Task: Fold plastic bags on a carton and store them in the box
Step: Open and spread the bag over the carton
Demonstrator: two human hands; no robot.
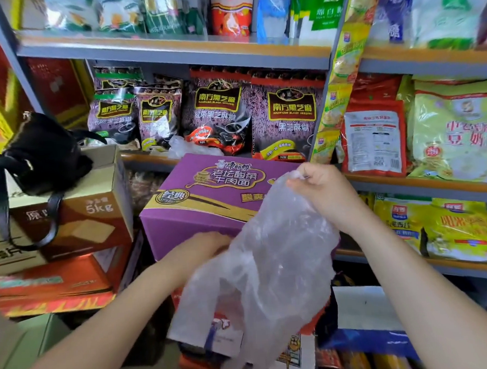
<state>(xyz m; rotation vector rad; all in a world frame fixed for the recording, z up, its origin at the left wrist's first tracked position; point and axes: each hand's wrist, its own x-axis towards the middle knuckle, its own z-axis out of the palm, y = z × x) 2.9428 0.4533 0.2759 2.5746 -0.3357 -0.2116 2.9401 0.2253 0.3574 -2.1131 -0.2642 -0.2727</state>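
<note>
Bag: I hold a clear plastic bag (272,256) in the air in front of the purple carton (208,195); it hangs from my right hand down past the carton's near edge, handle loops lowest.
Handling: I judge it near weightless, limp and slick; it will not keep a crease unless pressed flat, and a thin film like this may tear if tugged hard.
Right hand: my right hand (319,188) pinches the bag's upper end, fingers curled round a small bunch of film.
Left hand: my left hand (203,244) meets the bag's left edge near the carton's front rim; the film and blur hide the fingers, so I cannot tell whether they grip or only touch.
Where to hold: top corners or the two handle loops, I judge, so the film pulls taut before it is laid down.
Work surface: the purple carton's printed top is the nearest flat face for folding.
Other bags: a crumpled clear bag (188,147) lies on the shelf edge just behind the carton.
Left side: a black handbag (43,153) sits on a brown 5kg box (79,220), its strap hanging down the box front.
Obstructions: packed shelves (171,50) stand close behind and to the right; stacked boxes crowd the floor below.
Storage box: I cannot tell which box is meant.
</note>
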